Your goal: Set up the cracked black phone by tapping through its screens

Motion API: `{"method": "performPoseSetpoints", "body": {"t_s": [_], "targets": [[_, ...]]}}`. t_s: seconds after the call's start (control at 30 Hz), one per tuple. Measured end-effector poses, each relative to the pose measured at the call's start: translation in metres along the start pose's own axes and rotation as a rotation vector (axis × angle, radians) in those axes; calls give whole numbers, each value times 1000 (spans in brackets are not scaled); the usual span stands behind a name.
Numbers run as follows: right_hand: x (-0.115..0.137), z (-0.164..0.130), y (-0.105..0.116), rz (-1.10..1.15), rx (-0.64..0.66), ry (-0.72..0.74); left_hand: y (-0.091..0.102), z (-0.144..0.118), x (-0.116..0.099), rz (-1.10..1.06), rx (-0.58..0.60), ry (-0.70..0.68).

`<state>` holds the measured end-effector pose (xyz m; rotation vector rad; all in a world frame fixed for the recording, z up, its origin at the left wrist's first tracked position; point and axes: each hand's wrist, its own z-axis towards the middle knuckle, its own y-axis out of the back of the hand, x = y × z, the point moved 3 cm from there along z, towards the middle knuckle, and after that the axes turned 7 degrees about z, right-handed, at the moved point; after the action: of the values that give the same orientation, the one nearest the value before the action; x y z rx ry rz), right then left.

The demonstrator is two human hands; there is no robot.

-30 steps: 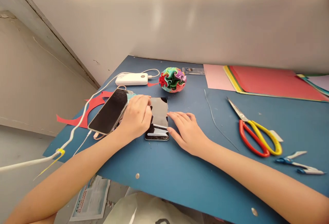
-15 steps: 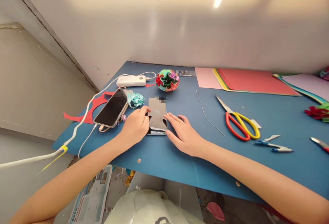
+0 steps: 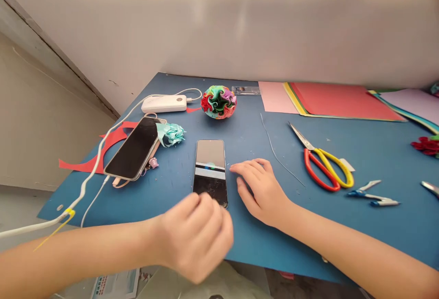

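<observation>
Left hand [image 3: 195,237] has pulled back, blurred, loosely curled, empty; right hand [image 3: 260,189] open flat at the smartphone's [image 3: 210,171] three o'clock. A careless sweep could knock it off the tabletop [image 3: 308,226].

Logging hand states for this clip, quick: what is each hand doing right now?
Left hand: blurred, fingers loosely curled, holding nothing visible, near the phone's lower end.
Right hand: open, flat on the table beside the phone, holding nothing.
</observation>
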<state>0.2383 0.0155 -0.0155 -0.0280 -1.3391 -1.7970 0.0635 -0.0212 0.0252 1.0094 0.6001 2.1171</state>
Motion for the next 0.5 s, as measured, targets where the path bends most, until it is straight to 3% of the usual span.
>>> {"method": "performPoseSetpoints", "body": {"t_s": [0.07,0.13,0.23,0.33,0.4,0.47,0.5], "targets": [[0,-1,1,-3,-40,21,-5,-1,-9,-52,-112,-227],[1,-2,1,-10,-66,32,-14,-4,-8,-123,-146,-334],[0,0,-2,-26,-62,31,-25,-9,5,-244,-127,-328],[-6,5,-3,-50,-38,22,-24,-19,7,-325,-155,-304],[-12,8,-3,-64,-17,33,-18,-26,-2,-370,-74,-202],[-17,10,-2,-76,8,50,-14,-34,-10,-373,163,149],[-19,10,-1,-81,22,58,-10,-38,-14,-385,204,287]]}}
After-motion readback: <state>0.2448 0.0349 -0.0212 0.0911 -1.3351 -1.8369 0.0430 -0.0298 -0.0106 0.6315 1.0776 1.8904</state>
